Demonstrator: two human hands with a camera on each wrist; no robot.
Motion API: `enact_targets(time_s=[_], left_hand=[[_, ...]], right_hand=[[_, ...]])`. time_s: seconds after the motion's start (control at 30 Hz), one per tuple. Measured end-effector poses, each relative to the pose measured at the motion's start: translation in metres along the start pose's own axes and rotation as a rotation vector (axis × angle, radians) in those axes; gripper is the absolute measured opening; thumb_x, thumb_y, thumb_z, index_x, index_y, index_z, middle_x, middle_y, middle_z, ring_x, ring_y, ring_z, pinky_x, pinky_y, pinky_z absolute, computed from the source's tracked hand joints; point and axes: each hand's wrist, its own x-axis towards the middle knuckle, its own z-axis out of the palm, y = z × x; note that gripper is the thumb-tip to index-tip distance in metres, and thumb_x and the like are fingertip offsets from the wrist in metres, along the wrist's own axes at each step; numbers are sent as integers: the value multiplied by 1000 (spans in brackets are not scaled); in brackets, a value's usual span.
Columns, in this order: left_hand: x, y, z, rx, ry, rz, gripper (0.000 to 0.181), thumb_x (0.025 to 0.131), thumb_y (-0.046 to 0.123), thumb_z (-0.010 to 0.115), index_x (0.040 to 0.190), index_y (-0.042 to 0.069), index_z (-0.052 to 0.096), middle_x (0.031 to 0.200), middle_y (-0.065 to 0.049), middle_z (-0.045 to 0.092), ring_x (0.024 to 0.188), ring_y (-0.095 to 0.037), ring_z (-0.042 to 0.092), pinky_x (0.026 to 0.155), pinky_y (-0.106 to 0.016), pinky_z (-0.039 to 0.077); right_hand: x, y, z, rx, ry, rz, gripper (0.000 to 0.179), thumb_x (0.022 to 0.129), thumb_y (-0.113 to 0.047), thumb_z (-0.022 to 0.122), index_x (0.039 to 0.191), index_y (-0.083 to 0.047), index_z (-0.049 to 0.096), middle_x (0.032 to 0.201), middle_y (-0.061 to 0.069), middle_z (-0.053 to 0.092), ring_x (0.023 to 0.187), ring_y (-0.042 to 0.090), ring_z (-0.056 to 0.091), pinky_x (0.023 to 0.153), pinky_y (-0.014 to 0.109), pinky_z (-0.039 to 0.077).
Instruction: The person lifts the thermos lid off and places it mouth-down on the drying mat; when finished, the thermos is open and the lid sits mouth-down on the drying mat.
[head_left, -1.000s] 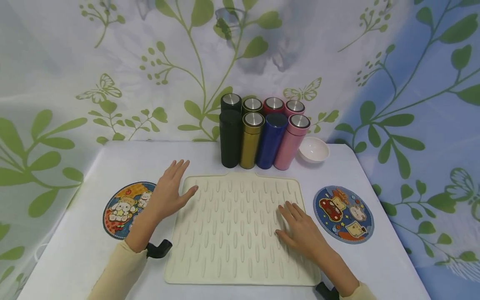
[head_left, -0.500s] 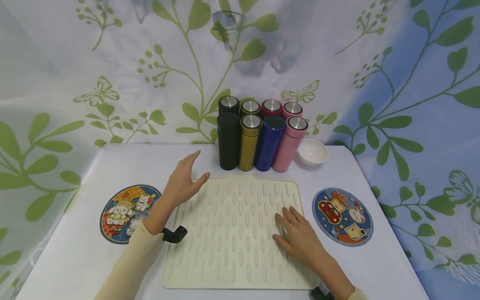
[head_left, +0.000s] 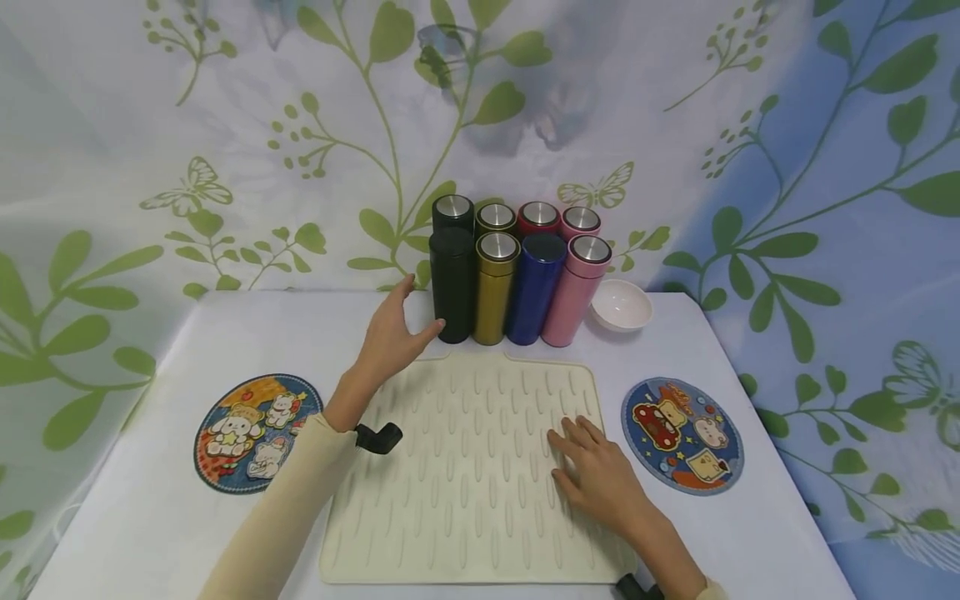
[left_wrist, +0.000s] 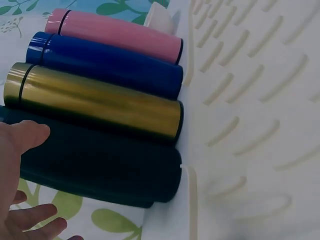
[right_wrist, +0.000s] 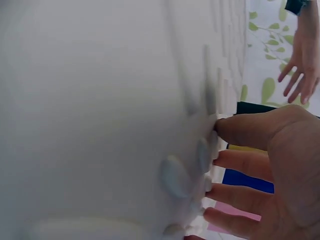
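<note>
In the head view my left hand (head_left: pixel 392 333) is beside the front black thermos (head_left: pixel 453 292), with thumb and fingers spread apart. The left wrist view has the thumb overlapping the thermos's upper part and the fingers off its far side; contact cannot be told. Gold (head_left: pixel 492 296), blue (head_left: pixel 534 292) and pink (head_left: pixel 574 296) thermoses stand upright to its right. A second row of metal-topped thermoses is partly hidden behind. My right hand (head_left: pixel 600 479) rests with its fingertips on the cream ridged mat (head_left: pixel 465 500), holding nothing.
A white bowl (head_left: pixel 622 307) stands right of the thermoses. Round cartoon-printed mats lie at the left (head_left: pixel 255 433) and right (head_left: pixel 682 436) of the white table (head_left: pixel 150 533). A leaf-patterned curtain (head_left: pixel 300 125) hangs close behind the thermoses.
My left hand has moved forward and right, from the ridged mat's left edge to beside the black thermos. The right hand stays on the mat. The whole head view has shifted slightly.
</note>
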Motion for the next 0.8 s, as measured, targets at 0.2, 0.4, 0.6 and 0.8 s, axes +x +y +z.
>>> enact_targets(time_s=[0.2, 0.4, 0.6, 0.8], left_hand=[[11, 1, 15, -120, 55, -45, 95, 85, 34, 80, 156, 6, 25, 152, -17, 41, 138, -32, 40, 107, -51, 37], [22, 2, 27, -158, 103, -57, 97, 81, 32, 83, 154, 3, 27, 151, -19, 42, 138, -33, 41, 107, -50, 38], [33, 6, 33, -180, 135, -37, 97, 81, 32, 84, 154, 3, 28, 149, -19, 44, 135, -33, 43, 102, -50, 42], [39, 9, 38, -200, 151, -47, 96, 80, 29, 85, 153, 4, 28, 142, -21, 50, 129, -33, 49, 100, -50, 43]], right_hand=[[4, -4, -3, 15, -37, 61, 48, 78, -21, 82, 123, -7, 71, 135, 22, 59, 128, 45, 51, 85, 64, 50], [3, -6, -3, 30, -61, 99, 48, 78, -22, 81, 123, -8, 71, 136, 22, 59, 129, 45, 50, 88, 64, 49], [3, -7, -2, 38, -35, 103, 47, 77, -20, 81, 121, -7, 72, 133, 23, 60, 127, 46, 51, 87, 64, 49], [4, -7, -1, 38, -55, 118, 46, 78, -20, 80, 122, -8, 72, 136, 22, 59, 129, 45, 49, 87, 64, 49]])
